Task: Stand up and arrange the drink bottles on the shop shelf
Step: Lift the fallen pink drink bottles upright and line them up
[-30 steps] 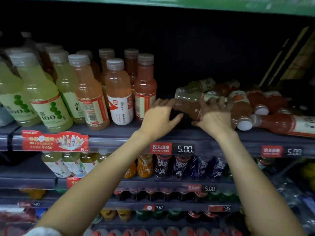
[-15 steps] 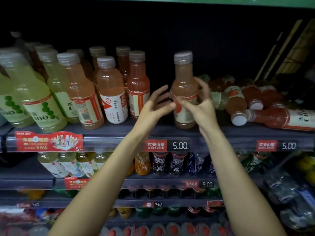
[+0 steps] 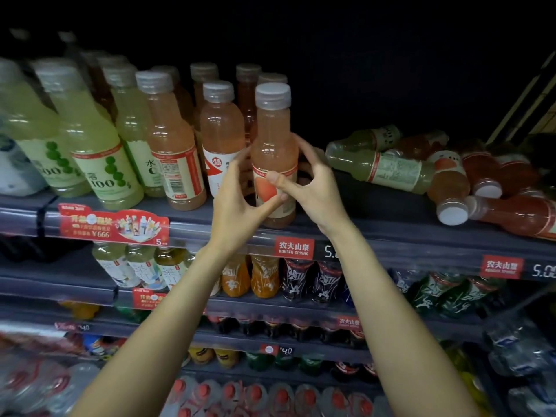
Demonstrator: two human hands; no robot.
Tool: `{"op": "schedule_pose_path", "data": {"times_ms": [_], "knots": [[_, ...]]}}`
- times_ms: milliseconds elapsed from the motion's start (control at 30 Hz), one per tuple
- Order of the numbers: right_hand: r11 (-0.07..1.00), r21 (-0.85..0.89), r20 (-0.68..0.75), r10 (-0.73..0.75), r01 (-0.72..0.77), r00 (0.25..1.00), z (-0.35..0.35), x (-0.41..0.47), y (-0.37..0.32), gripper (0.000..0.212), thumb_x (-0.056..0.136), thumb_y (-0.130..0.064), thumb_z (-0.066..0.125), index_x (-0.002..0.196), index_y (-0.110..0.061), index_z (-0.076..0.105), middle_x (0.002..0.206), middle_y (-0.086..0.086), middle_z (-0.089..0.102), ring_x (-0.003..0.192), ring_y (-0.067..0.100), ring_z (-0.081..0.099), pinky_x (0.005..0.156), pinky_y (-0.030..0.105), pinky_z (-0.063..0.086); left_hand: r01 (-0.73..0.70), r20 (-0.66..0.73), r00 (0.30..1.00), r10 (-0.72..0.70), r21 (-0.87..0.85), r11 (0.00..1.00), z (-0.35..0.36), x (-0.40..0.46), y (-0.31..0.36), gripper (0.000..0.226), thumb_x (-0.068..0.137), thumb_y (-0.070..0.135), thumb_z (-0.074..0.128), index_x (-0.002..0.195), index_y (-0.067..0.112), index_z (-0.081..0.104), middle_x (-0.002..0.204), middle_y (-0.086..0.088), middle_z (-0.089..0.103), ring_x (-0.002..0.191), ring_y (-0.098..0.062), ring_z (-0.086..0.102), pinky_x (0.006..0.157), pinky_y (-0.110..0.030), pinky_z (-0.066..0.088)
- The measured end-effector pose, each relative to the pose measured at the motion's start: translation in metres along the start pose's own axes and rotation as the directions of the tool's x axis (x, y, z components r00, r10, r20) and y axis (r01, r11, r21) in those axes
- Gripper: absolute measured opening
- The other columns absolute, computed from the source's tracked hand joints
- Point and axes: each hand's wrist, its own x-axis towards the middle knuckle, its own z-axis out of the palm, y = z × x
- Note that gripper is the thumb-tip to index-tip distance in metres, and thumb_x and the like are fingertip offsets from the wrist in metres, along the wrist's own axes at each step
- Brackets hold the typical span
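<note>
A pink drink bottle [image 3: 273,139] with a grey cap stands upright on the top shelf [image 3: 376,233], right beside a row of upright pink bottles [image 3: 221,136]. My left hand [image 3: 237,191] curls around its left side, thumb on the lower label. My right hand [image 3: 316,188] wraps its right side, with the thumb across the label and the fingers behind. To the right, several bottles lie on their sides: a pale green one [image 3: 388,168], an orange one [image 3: 448,188] with its cap toward me, and a red one [image 3: 511,215].
Upright pale green bottles [image 3: 90,139] fill the shelf's left part. A red promo tag [image 3: 114,225] and price labels [image 3: 293,248] hang on the shelf edge. Lower shelves hold more drinks [image 3: 264,278]. Bare shelf lies between the held bottle and the fallen pile.
The pink bottle went from lying in the pile to standing upright, then shifted left next to the upright row. Both hands stayed around it.
</note>
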Motion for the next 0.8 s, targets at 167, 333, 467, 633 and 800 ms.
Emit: {"op": "schedule_pose_path", "data": {"times_ms": [167,333,467,633,800], "knots": [[0.998,-0.024,0.032,-0.051,0.052,0.998,-0.001,-0.002,0.002,0.072,0.077,-0.030,0.077,0.138,-0.026,0.039,0.127,-0.001,0.054,0.116,0.011,0.054,0.097,0.038,0.050,0.015,-0.064,0.998,-0.019,-0.054,0.998,-0.003,-0.004,0.002,0.072,0.081,0.032,0.075,0.140,0.021,0.035,0.136,-0.001,0.053,0.122,-0.012,0.054,0.097,-0.042,0.050],[0.996,-0.076,0.013,-0.053,0.054,0.999,0.005,-0.006,0.002,0.051,0.081,-0.021,0.073,0.126,-0.021,0.047,0.113,-0.014,0.057,0.104,0.005,0.059,0.085,0.026,0.054,0.012,-0.110,0.994,0.005,0.154,0.988,-0.012,-0.002,-0.005,0.082,0.081,0.043,0.069,0.148,0.011,0.033,0.135,-0.006,0.047,0.120,-0.008,0.049,0.094,-0.017,0.045],[0.958,-0.265,0.040,-0.103,0.110,0.994,-0.005,-0.006,0.008,0.039,0.087,-0.024,0.066,0.123,-0.019,0.054,0.117,-0.007,0.061,0.105,0.006,0.058,0.087,0.023,0.050,-0.015,-0.208,0.974,0.087,0.324,0.946,-0.012,-0.003,-0.008,0.086,0.078,0.053,0.069,0.143,0.005,0.038,0.129,-0.011,0.048,0.113,0.001,0.039,0.092,0.000,0.030],[0.572,-0.811,-0.019,-0.236,0.123,0.972,-0.062,0.006,0.033,0.041,0.084,-0.013,0.063,0.124,-0.012,0.055,0.125,0.012,0.053,0.118,0.032,0.047,0.100,0.044,0.040,-0.006,-0.247,0.964,0.095,0.337,0.941,-0.004,-0.005,-0.009,0.087,0.078,0.046,0.072,0.144,0.006,0.033,0.131,-0.013,0.047,0.121,-0.014,0.043,0.095,-0.009,0.031],[0.093,-0.983,-0.130,0.273,-0.161,0.953,-0.099,0.038,0.042,0.079,0.086,-0.020,0.060,0.150,-0.020,0.013,0.154,0.021,0.013,0.143,0.042,0.004,0.114,0.059,-0.001,0.020,-0.291,0.954,0.067,0.287,0.958,0.007,-0.009,-0.012,0.085,0.082,0.040,0.072,0.148,0.011,0.027,0.134,-0.013,0.043,0.126,-0.026,0.043,0.096,-0.028,0.037]]}}
